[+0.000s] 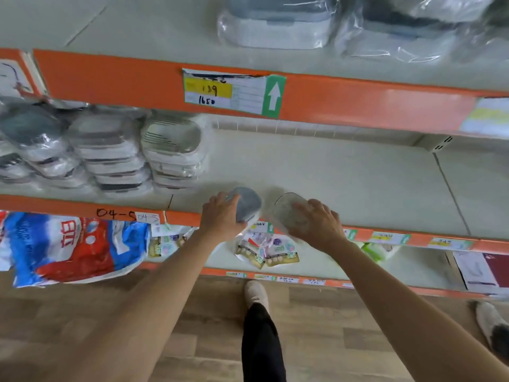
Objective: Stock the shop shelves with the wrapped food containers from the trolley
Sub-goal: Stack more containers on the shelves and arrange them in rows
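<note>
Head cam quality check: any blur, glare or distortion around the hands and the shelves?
Head view: motion blur smears the left hand, its grey-lidded wrapped container, the right hand and its clear wrapped container; glare streaks the plastic-wrapped boxes on the top shelf; wide-angle distortion bows the orange shelf edge.

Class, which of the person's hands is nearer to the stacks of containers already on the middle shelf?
Left. The left hand is just right of the stacks; the right hand is farther right, over bare shelf.
</note>
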The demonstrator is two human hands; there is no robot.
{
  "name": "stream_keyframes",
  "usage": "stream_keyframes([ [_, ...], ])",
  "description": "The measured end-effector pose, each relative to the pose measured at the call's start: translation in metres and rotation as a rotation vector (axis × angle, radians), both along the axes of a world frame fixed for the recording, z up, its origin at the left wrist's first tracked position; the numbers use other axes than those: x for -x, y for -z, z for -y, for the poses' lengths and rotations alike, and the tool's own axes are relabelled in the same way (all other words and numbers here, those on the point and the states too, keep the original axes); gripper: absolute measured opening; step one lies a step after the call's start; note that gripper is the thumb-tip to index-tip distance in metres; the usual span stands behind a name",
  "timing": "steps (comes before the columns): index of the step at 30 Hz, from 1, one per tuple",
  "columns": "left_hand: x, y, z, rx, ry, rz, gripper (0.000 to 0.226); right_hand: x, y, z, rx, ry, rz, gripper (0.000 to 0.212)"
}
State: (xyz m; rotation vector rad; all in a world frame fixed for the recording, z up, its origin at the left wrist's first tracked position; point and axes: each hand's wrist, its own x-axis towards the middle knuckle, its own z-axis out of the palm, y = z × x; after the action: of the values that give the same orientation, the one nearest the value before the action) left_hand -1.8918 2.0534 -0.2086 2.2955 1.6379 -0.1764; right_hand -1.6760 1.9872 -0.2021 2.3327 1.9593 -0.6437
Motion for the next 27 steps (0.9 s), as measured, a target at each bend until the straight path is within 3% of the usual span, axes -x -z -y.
stream_keyframes([
  [3,0.002,0.014,-0.014,-0.022,0.042,-0.049,0.068,-0.008,0.014,-0.009,0.027,-0.067,0.058,0.066],
  [8,0.012,0.020,-0.008,-0.227,0.121,-0.163,0.066,0.009,0.029,0.005,-0.256,-0.019,0.176,0.055],
  [12,0.016,0.023,0.004,-0.230,0.113,-0.168,0.070,0.017,0.034,0.011,-0.242,-0.002,0.211,0.047],
  [15,0.012,0.029,-0.011,-0.266,0.143,-0.125,0.069,0.011,0.039,-0.007,-0.285,0.015,0.215,0.042],
  [20,-0.013,0.049,-0.038,-0.280,0.089,-0.054,0.074,0.005,0.063,-0.042,-0.287,0.013,0.155,0.056],
  [27,-0.045,0.070,-0.110,-0.373,0.051,-0.011,0.061,-0.017,0.070,-0.112,-0.319,-0.038,0.177,0.055],
])
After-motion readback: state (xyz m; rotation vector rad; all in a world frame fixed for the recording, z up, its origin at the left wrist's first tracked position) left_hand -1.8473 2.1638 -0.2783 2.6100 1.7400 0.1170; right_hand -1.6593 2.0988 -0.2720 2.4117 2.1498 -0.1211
